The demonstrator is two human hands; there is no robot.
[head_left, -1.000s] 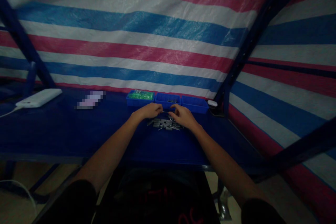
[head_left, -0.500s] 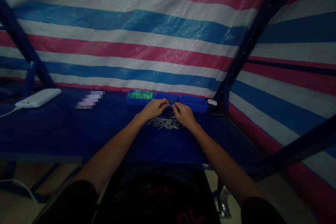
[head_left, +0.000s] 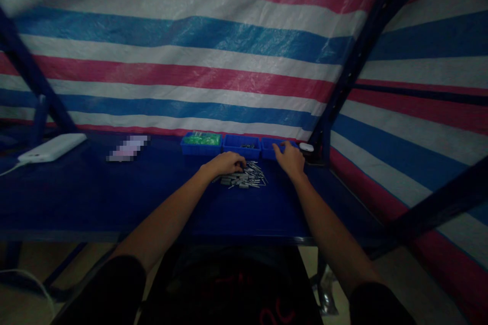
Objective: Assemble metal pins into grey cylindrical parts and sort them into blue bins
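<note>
A pile of small grey metal parts with thin pins (head_left: 246, 180) lies on the dark blue table (head_left: 114, 193). My left hand (head_left: 225, 163) rests at the pile's left edge, fingers curled down onto the parts. My right hand (head_left: 290, 158) reaches over the right blue tray (head_left: 271, 147), fingers bent at its rim; what they hold is too small to make out. The middle blue tray (head_left: 241, 145) holds a few dark parts. The left blue tray (head_left: 201, 142) holds green pieces.
A white power bank (head_left: 51, 147) with a cable lies at the far left, and a blurred pale item (head_left: 127, 148) beside it. A small white object (head_left: 306, 147) sits by the dark blue frame post (head_left: 343, 86). A striped tarp backs the table.
My right hand has left the pile and moved right and back to the right tray. My left hand has dropped onto the pile's left edge. The hands no longer meet.
</note>
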